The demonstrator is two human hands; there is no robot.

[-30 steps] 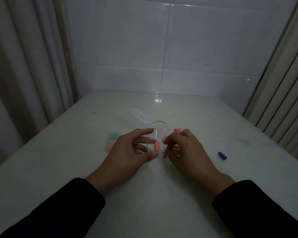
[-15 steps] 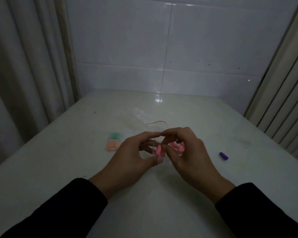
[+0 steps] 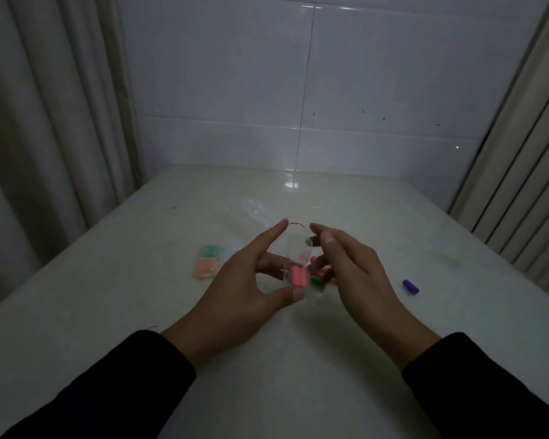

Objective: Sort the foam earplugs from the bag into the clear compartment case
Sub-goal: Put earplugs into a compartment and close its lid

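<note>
Since half a second ago, the hands have been pulled apart and the pink earplugs [image 3: 299, 277] can be seen better. A small clear case [image 3: 293, 264] is pinched by the left hand [image 3: 244, 289] between thumb and fingers, with the pink plugs inside. The right hand [image 3: 352, 264] is held just beside it; its fingers are curled over more earplugs, but what is gripped cannot be told. The clear bag [image 3: 260, 213] lies beyond the hands, toward the counter's [image 3: 108, 296] far edge. Another filled case [image 3: 207, 260] lies toward the left edge. A purple earplug [image 3: 410, 286] lies toward the right edge, not yet sorted. Some sorting is done; more is left.
</note>
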